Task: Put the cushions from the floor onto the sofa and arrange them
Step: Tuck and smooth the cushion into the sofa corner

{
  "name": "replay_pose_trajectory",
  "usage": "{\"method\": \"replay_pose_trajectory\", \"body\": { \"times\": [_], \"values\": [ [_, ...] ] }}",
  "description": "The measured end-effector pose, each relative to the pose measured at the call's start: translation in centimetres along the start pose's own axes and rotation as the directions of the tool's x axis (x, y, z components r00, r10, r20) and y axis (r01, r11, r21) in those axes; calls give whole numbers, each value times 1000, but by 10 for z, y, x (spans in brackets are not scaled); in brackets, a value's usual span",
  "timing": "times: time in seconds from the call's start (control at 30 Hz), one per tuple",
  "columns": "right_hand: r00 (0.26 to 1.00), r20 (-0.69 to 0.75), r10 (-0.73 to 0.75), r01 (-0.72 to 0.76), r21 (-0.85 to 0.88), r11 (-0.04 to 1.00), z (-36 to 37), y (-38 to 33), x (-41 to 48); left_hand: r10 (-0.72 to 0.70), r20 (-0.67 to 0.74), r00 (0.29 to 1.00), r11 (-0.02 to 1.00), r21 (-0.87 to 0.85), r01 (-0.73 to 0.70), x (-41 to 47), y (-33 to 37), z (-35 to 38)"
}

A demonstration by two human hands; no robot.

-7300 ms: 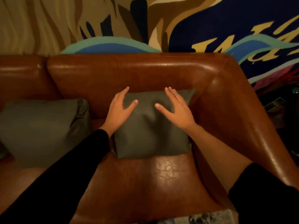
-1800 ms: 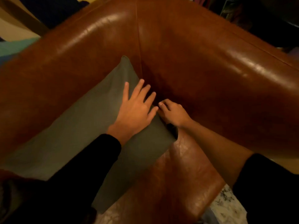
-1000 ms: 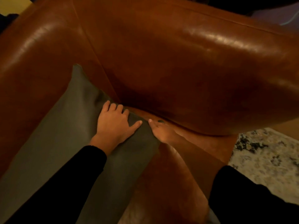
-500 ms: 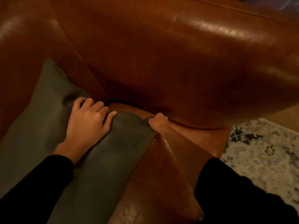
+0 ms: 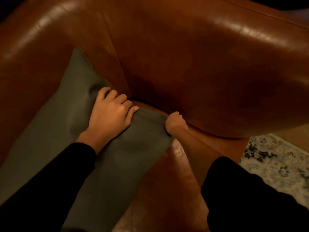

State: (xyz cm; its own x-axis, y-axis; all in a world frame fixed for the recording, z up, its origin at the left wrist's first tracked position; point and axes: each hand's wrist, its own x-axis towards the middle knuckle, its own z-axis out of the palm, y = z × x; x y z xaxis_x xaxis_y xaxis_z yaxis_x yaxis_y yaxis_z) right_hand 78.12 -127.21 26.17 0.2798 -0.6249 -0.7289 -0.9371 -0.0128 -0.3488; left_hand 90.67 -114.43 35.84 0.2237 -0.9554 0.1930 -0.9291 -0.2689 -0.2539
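**Squaring the cushion into the sofa corner, both hands on it**

Left hand (image 5: 111, 113): fingers curled over the top edge of the cushion (image 5: 56, 121) at its corner-side end, knuckles up. The fabric dimples at the fingertips, so this is a real grip, not a rest. The left sleeve (image 5: 50, 185) lies across the cushion face.

Right hand (image 5: 174, 123): closed tight, pinching the cushion's lower front corner. The wrist is low and the forearm runs just above the seat (image 5: 167, 185), bare up to the right sleeve (image 5: 250, 198).

Cushion: dark grey-green, on the sofa (image 5: 192, 52). It stands on edge and leans on the backrest (image 5: 33, 67). Its near end is close to the armrest (image 5: 225, 84), with a slice of seat showing in the gap.

Step as I read it: final tuck and straighten of this cushion. To do it well:
- Pull the pinched corner out toward the armrest to take the slack out of the cover, while the left hand pins the top edge.
- Slide both hands together until the end butts the armrest and the bottom edge sits in the seat crease.
- Let go with the right hand first, then flatten the dents with an open palm.

The fill is soft, so it will likely hold finger marks and slump forward if it leans too shallow. The leather looks slick, so expect the base to creep.

Rug (image 5: 275, 164) is on the floor at right. No other cushion is in frame, so I can't say what's left to fetch.
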Motion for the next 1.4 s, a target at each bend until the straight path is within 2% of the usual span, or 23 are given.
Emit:
{"method": "replay_pose_trajectory", "body": {
  "times": [0.2, 0.37, 0.47, 0.57, 0.67, 0.73, 0.77, 0.8, 0.87, 0.9, 0.97, 1.0, 1.07, 1.1, 1.13, 1.3, 1.4],
  "values": [
    [992, -74, -100, 87, -165, 982, -6, -3, -1, 1, 0, 1000, 1000, -22, -1, 0, 3, -1],
    [994, -75, -75, 67, -103, 992, -5, 5, -3, 11, -21, 1000, 996, -89, -13, -3, 2, -1],
    [998, -37, -55, 52, -85, 995, -12, 11, 0, -5, 13, 1000, 996, -93, 6, -5, 4, -2],
    [1000, -9, -7, 8, 32, 999, -20, 20, -3, 30, 71, 997, 998, -52, -26, -1, 11, -3],
    [999, 50, -2, -11, 257, 966, -19, 25, -3, 74, 112, 991, 997, -28, -72, 5, 24, -7],
    [998, 55, 15, -34, 361, 932, -12, 29, 1, 99, 131, 986, 992, -89, -88, 10, 42, -12],
    [999, 45, 21, -38, 397, 917, -8, 31, 1, 99, 194, 976, 987, -144, -71, 13, 55, -13],
    [998, 46, 30, -46, 414, 909, -5, 31, -1, 68, 318, 946, 984, -179, -10, 16, 69, -13],
    [1000, -1, 28, -25, 401, 916, 1, 34, 2, 4, 542, 841, 989, -125, 76, 19, 91, -6],
    [999, -26, 33, -20, 390, 920, 2, 35, 4, -8, 586, 810, 996, -68, 59, 19, 94, -2],
    [996, -40, 83, -55, 459, 887, 3, 37, 5, -25, 579, 815, 999, -5, 34, 20, 91, 3],
    [994, -9, 110, -87, 560, 824, 2, 38, 7, -39, 563, 825, 999, -2, 49, 21, 88, 5],
    [987, 113, 117, -161, 784, 599, 0, 42, 9, -90, 581, 809, 989, -42, 141, 28, 87, 2],
    [980, 177, 91, -199, 835, 512, -2, 45, 7, -113, 612, 783, 977, -74, 198, 34, 91, 1],
    [973, 219, 66, -223, 847, 482, -2, 48, 5, -116, 641, 759, 967, -103, 234, 42, 97, 1],
    [941, 338, 2, -302, 837, 456, 6, 60, 9, -72, 761, 645, 948, -149, 281, 68, 119, 29],
    [923, 383, -30, -309, 787, 534, 14, 64, 14, -62, 793, 606, 954, -132, 270, 71, 120, 44]
  ]
}}
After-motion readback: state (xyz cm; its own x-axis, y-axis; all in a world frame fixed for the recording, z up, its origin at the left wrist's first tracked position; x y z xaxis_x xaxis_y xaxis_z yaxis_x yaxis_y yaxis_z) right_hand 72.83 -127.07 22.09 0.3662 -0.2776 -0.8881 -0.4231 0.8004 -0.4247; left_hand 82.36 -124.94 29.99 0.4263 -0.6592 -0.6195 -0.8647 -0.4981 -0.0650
